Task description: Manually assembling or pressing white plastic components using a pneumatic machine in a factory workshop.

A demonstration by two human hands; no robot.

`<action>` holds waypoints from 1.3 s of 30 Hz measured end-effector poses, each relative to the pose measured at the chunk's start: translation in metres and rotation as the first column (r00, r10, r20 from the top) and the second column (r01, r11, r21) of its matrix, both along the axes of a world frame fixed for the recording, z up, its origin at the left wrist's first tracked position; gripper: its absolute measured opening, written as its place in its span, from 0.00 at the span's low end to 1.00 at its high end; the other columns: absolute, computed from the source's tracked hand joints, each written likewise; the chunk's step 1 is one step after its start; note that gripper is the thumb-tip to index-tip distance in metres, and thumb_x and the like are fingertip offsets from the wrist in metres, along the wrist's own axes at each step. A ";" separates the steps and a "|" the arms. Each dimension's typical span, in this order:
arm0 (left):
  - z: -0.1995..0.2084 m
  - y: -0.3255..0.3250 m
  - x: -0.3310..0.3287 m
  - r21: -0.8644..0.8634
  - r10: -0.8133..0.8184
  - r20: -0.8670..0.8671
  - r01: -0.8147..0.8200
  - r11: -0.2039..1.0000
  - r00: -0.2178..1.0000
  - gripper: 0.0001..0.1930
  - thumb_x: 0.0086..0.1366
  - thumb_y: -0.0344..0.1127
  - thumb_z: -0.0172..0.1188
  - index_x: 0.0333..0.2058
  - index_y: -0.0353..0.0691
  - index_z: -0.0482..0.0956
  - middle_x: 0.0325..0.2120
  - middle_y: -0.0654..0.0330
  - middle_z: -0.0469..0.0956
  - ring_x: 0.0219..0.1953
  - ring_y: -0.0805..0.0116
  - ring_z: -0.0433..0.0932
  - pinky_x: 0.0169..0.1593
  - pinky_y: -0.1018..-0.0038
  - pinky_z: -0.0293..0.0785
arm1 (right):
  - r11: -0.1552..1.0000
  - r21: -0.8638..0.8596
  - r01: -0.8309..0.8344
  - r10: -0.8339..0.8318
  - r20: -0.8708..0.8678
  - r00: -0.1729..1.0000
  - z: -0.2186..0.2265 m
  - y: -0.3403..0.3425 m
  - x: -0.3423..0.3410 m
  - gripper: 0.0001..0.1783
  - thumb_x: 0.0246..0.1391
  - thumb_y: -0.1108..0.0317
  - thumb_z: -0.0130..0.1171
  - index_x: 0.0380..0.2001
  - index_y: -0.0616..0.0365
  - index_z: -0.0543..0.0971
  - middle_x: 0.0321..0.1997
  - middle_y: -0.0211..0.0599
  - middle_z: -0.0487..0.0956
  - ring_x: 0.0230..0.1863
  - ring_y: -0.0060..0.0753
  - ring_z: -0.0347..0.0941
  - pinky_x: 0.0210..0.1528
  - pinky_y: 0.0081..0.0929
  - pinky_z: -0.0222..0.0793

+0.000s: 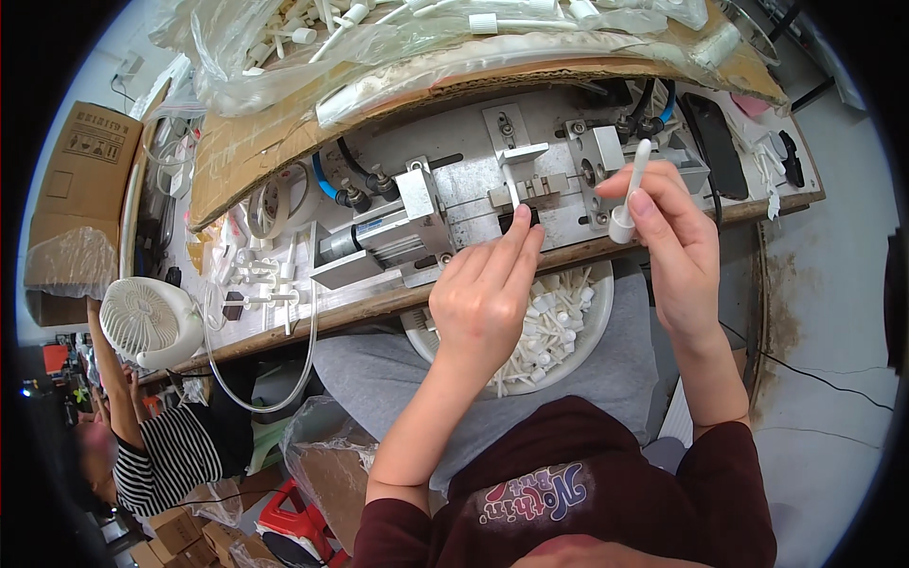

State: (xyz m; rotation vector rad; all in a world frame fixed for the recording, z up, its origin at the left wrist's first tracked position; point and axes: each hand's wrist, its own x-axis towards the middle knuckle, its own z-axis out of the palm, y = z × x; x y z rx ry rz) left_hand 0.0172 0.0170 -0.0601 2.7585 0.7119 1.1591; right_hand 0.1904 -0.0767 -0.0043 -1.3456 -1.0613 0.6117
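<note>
My left hand [485, 295] reaches to a metal fixture, index and middle fingers extended side by side. Their tips meet the near end of a slim white plastic stick [511, 185] lying across the clamp block [532, 189]; the thumb is hidden beneath. In my right hand [677, 241], thumb and fingers pinch a white plastic stick with a round cap [621, 225] at its lower end, rounded tip upward. It is held in the air before the right-hand metal block [595, 161]. A cylinder unit [379, 237] faces that block from the left.
A bowl [604, 317] full of white plastic pieces rests on my lap. Cardboard [275, 156] with bagged white parts arches behind the fixture. At the right lies a black phone [712, 147]. Left are a white fan [150, 322], a looping clear tube [312, 364] and another person [175, 454].
</note>
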 end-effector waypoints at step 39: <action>0.019 0.003 -0.001 -0.101 0.011 -0.136 -0.025 0.995 0.991 0.14 0.52 0.33 0.73 0.39 0.42 0.87 0.48 0.66 0.85 0.22 0.67 0.80 0.29 0.75 0.76 | 0.984 -0.087 0.158 -0.031 0.781 0.623 0.069 0.152 0.032 0.24 0.47 0.52 0.66 0.21 0.67 0.79 0.26 0.53 0.81 0.29 0.50 0.79 0.36 0.40 0.76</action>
